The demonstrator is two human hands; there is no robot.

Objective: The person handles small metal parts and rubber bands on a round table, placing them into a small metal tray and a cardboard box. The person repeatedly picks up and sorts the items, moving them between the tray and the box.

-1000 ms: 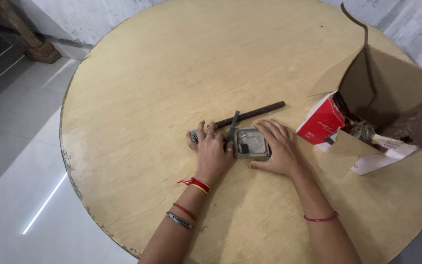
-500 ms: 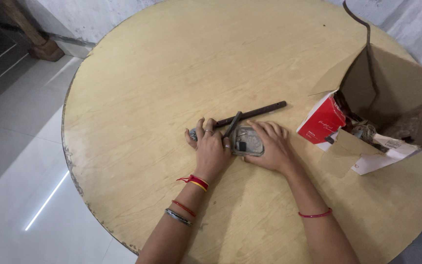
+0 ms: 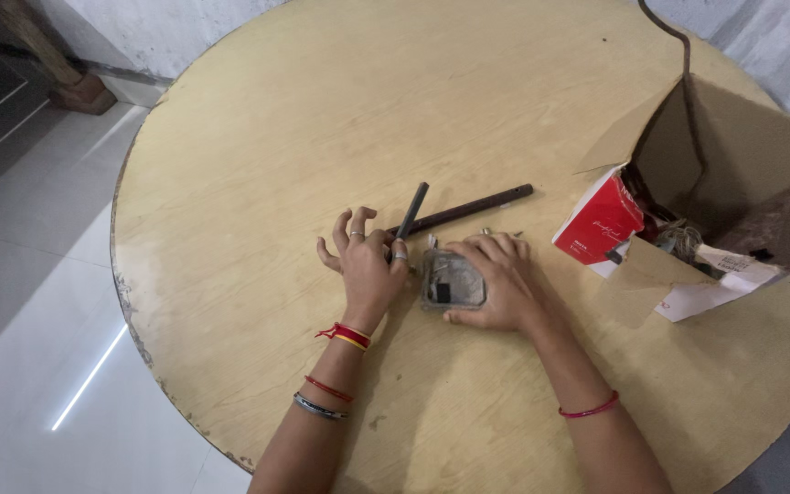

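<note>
On the round wooden table (image 3: 322, 119) lies a grimy grey metal box (image 3: 452, 280) (open-topped). The right hand (image 3: 496, 279) cups it; the left hand (image 3: 368, 261), fingers half spread, pinches a dark tool (image 3: 411, 211).

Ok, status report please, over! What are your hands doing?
Left hand grips a short dark tool, tip down by the grey metal box. Right hand holds the box on the table. Long dark rod lies just behind.

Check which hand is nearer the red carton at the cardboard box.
Right. The right hand rests on the grey metal case, just left of the red carton. The left hand holds a dark tool farther left, beyond the case.
</note>
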